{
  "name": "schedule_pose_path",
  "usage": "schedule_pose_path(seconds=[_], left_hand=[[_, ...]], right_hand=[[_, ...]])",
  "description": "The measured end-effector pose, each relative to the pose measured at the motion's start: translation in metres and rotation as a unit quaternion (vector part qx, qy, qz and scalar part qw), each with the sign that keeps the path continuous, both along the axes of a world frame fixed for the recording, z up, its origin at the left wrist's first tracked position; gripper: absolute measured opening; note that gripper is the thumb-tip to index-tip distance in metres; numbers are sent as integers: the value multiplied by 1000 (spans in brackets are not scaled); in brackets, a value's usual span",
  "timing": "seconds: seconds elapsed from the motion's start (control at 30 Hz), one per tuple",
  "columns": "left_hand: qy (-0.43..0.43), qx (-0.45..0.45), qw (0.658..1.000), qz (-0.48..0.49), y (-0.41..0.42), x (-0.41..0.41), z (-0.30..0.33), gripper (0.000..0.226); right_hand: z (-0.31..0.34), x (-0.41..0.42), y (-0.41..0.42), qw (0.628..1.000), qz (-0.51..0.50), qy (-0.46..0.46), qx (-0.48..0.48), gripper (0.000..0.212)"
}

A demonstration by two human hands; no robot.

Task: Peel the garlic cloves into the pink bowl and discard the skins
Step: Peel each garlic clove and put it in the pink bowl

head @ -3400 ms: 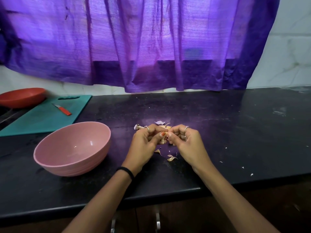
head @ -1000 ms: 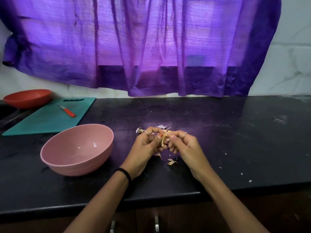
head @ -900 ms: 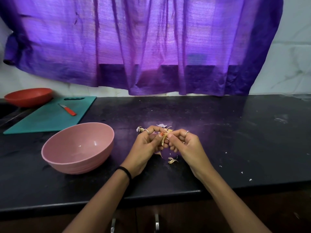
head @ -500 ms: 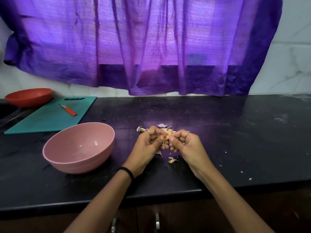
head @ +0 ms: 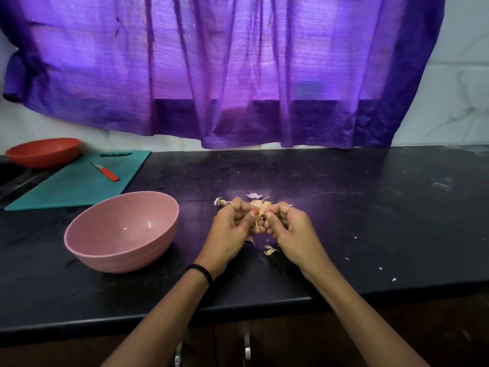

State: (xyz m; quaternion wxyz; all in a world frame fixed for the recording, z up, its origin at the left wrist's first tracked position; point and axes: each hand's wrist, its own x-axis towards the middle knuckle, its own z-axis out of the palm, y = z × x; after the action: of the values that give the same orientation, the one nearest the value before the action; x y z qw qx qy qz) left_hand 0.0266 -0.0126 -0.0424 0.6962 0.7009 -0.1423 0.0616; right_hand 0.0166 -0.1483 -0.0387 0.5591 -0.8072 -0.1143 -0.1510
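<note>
1. The person has both hands meeting over the black counter (head: 344,207), thumbs and fingertips pinching one garlic clove (head: 258,218) between them. The left hand (head: 232,229) curls round it to hold it steady, and the right hand (head: 291,229) nips at the papery skin, probably so the peel tears off without the clove slipping.
2. The clove itself is mostly hidden by the fingers, only a yellowish bit with a strip of skin shows, so it's hard to say how much is peeled.
3. The pink bowl (head: 119,256) sits just left of the hands, near enough that dropping a peeled clove in looks like a short sideways reach. No cloves are visible in it.
4. Loose skins (head: 270,250) lie under and just behind the hands, with tiny flecks off to the right. Seems they're just falling where the work happens, to be binned later.
5. Room-wise: the hands work near the front edge of the counter, so scraps could slide off. Lots of bare counter to the right. The teal cutting board (head: 66,186) with a small red-handled knife (head: 105,174) and a red bowl (head: 43,152) sit well apart, back left, out of the way.
</note>
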Motion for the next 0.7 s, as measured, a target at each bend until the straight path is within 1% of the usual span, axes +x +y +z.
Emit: schedule_pose_path(seconds=[0.1,0.3,0.4,0.57,0.7], left_hand=[[-2,5,1000,3,-1,-1,1,17],[-50,47,998,-1,-1,-2,-2,18],[-73,67,995,-2,0,-1,-3,20],[-100,86,991,-26,3,1,-3,19],[-106,75,990,-49,2,0,0,18]], right_hand=[[0,-1,1,1000,-15,-14,-12,14],[0,-6,7,985,-50,-85,-145,15],[-1,-7,9,976,-55,-108,-182,15],[0,-6,7,972,-50,-126,-192,16],[-3,-4,5,974,-41,-126,-182,15]])
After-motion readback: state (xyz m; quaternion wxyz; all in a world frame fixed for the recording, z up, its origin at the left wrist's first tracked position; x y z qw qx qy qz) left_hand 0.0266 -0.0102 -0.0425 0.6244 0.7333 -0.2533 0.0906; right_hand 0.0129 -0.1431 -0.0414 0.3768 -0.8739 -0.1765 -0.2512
